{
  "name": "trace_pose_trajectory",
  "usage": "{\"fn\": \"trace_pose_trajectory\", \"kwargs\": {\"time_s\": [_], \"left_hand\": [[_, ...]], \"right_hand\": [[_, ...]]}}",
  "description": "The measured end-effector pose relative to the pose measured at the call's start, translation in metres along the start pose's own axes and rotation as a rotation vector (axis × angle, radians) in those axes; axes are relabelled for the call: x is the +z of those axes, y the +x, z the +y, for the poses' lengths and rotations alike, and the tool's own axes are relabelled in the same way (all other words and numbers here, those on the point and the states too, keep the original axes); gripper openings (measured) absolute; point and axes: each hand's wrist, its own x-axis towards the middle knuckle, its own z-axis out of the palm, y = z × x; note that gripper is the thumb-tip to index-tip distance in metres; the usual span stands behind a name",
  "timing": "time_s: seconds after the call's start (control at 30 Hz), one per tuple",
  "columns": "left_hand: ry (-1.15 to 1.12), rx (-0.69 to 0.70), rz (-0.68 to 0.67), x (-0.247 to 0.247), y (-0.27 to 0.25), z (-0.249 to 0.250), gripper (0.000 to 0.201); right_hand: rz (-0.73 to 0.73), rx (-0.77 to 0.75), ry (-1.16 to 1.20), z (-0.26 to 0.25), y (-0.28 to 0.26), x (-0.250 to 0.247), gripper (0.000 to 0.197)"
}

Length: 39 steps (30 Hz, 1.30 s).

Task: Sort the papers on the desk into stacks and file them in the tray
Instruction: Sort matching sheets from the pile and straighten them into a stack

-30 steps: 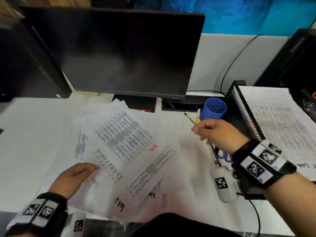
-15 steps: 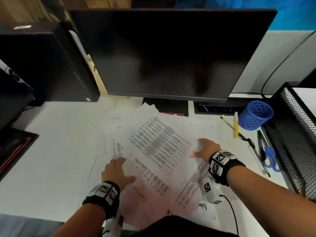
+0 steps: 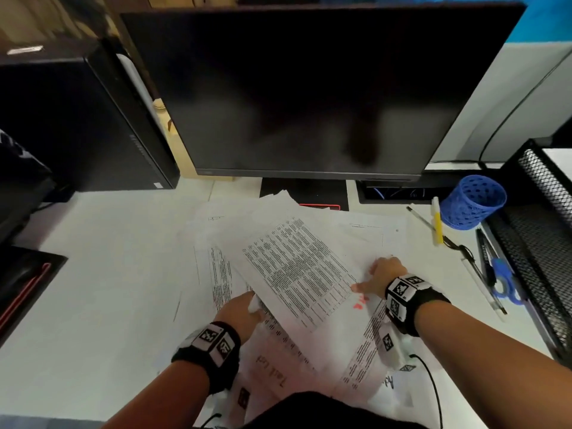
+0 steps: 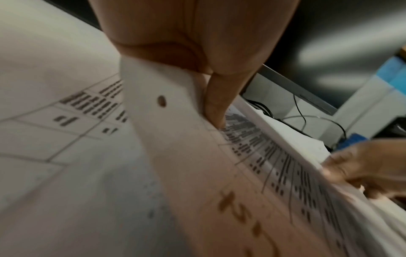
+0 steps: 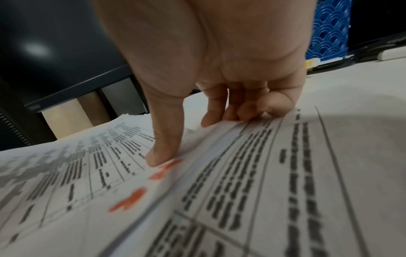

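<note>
Lifted top sheet (image 3: 297,267), beside monitor (image 3: 309,88).

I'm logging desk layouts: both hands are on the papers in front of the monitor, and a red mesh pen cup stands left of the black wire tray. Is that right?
One detail is wrong: the pen cup is blue, not red, as the head view shows. The rest holds: the left hand and right hand are on the papers before the monitor, and the cup stands left of the wire tray.

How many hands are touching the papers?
2. The left hand pinches the near corner of the top sheet; the right hand holds its right edge, by the red marks.
</note>
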Motion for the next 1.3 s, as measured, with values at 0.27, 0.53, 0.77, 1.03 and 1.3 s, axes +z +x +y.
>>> {"fn": "trace_pose_trajectory", "kwargs": {"time_s": [0.27,0.53,0.77,1.03,1.3], "left_hand": [[-0.164,-0.095,0.008,0.001,-0.002,-0.004,0.049],[-0.218,-0.096,-0.051,0.004,-0.002,-0.011,0.052],[-0.41,-0.217,0.131,-0.002,-0.001,-0.027,0.044],[-1.152,-0.347,-0.063,0.012,-0.011,-0.025,0.07],[-0.419,-0.129,0.117,0.003,-0.013,-0.022,0.068]], "right_hand": [[-0.025,-0.05,-0.047,0.008,-0.006,-0.001,0.049],[-0.135,-0.085,-0.11,0.014,-0.017,0.002,0.039],[-0.225,-0.117,0.012,0.024,-0.034,-0.007,0.032],[-0.465,-0.372,-0.225,0.011,-0.063,0.041,0.027],[-0.123,-0.055,-0.161,0.057,-0.045,0.005,0.047]]}}
